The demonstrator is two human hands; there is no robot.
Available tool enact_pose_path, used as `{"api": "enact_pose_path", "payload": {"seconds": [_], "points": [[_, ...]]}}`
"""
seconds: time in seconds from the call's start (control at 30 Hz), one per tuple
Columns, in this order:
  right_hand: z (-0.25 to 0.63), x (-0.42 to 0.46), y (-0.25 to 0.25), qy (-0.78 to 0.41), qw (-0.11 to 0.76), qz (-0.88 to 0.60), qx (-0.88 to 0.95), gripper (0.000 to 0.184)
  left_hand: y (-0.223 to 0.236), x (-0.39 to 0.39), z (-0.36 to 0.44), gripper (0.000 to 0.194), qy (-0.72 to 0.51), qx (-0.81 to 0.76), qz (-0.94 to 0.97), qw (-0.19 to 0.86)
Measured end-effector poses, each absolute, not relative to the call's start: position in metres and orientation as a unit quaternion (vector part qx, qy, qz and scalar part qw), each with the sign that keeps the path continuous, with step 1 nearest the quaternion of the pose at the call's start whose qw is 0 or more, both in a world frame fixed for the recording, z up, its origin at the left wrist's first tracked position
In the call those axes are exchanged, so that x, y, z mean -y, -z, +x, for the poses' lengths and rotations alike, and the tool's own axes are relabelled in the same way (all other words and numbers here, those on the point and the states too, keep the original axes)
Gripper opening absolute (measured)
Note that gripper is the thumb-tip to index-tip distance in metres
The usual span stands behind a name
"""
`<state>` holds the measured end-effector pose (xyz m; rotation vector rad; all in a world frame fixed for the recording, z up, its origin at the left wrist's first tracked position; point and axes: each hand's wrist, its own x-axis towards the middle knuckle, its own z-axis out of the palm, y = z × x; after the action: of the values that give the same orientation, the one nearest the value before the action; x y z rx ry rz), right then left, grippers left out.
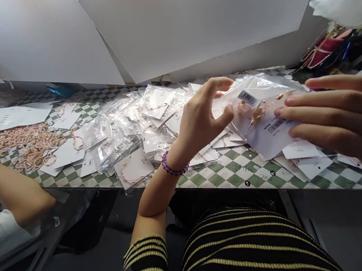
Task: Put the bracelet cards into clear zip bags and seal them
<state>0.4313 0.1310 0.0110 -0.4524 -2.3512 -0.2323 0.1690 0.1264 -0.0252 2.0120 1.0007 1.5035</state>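
Note:
A clear plastic bag [268, 85] with a white card, barcode labels and pink-and-gold beaded jewellery in it lies tilted between my hands. From the right, my right hand [336, 110] reaches over the bag, fingertips on its front and thumb out of sight; it appears to grip the bag. At the bag's left edge is my left hand [202, 111], thumb and forefinger curved apart with nothing visible between them. Whether the left thumb touches the plastic I cannot tell. A purple bead bracelet [174, 166] circles my left wrist.
Bagged jewellery cards [118, 125] pile up left of my hands on the green-and-white checkered table [236, 168]. Loose beaded bracelets [33, 144] are heaped farther left, beside another person's arm [15, 191]. More white cards [311, 162] lie near the front edge at right.

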Motion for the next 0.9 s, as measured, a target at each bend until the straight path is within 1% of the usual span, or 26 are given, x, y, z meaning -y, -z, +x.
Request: {"api": "enact_pose_path", "payload": {"seconds": [0.1,0.23,0.37,0.5,0.63,0.7,0.77,0.8,0.83,0.9], "points": [[0.428,-0.128,-0.013,0.175,0.321,-0.066,0.929,0.012,0.022,-0.126,0.175,0.016,-0.558,-0.372,0.717,0.190],[0.425,-0.129,-0.012,0.207,0.290,-0.066,0.932,0.014,0.021,-0.124,0.181,0.012,-0.577,-0.379,0.709,0.143],[0.424,-0.133,-0.005,0.198,0.286,-0.094,0.933,0.020,0.023,-0.124,0.183,0.009,-0.581,-0.380,0.710,0.119],[0.420,-0.136,-0.001,0.186,0.286,-0.124,0.932,0.028,0.023,-0.122,0.182,0.013,-0.567,-0.386,0.722,0.090],[0.416,-0.137,0.000,0.187,0.297,-0.166,0.921,0.045,0.023,-0.119,0.180,0.016,-0.551,-0.390,0.736,0.056],[0.416,-0.138,0.000,0.195,0.295,-0.178,0.918,0.054,0.024,-0.119,0.179,0.020,-0.539,-0.394,0.742,0.050],[0.415,-0.138,0.000,0.191,0.311,-0.187,0.912,0.057,0.024,-0.120,0.177,0.025,-0.532,-0.400,0.744,0.061],[0.415,-0.137,0.000,0.179,0.332,-0.189,0.907,0.057,0.024,-0.120,0.176,0.026,-0.531,-0.401,0.743,0.076],[0.414,-0.137,-0.001,0.158,0.360,-0.189,0.900,0.054,0.024,-0.121,0.174,0.028,-0.535,-0.397,0.740,0.097],[0.410,-0.134,-0.006,0.097,0.425,-0.209,0.876,0.041,0.021,-0.121,0.171,0.035,-0.544,-0.363,0.738,0.167]]}}
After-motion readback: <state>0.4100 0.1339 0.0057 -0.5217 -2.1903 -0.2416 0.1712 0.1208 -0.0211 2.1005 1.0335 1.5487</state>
